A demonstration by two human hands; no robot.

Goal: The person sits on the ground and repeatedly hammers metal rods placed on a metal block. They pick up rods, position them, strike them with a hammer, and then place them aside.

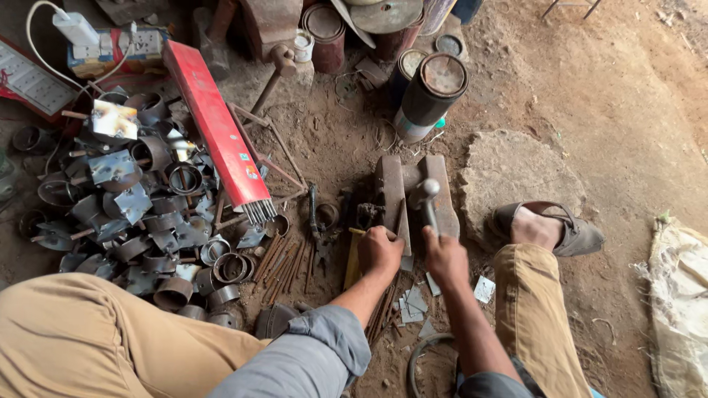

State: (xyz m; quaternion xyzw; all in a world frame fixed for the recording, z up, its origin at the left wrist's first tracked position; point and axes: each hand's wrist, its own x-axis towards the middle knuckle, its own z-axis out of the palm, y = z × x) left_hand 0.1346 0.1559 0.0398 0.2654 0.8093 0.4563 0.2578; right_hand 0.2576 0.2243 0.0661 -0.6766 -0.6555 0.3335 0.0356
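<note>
the right hand (445,258) is clenched around a hammer (428,197) raised over the iron block (413,193) on the dirt floor. the left hand (379,249) is closed, pressing a small metal piece (366,214) at the block's left edge, beside a pile of metal rings (140,199).

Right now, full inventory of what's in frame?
metal rings and plates: large pile, grey, left on the ground
electrode box: one, red, beside the pile, rod ends showing
loose rods: a bundle, rusty, ahead of the left hand
steel block: one, rusty, centre
hammer: one, metal head, over the block
cans: several, dark, top centre
flat stone: one, brown, right of the block
sack: one, pale, right edge
shoe: one, brown, on the foot
left hand: at the block's near end
right hand: gripping the hammer handle
</note>
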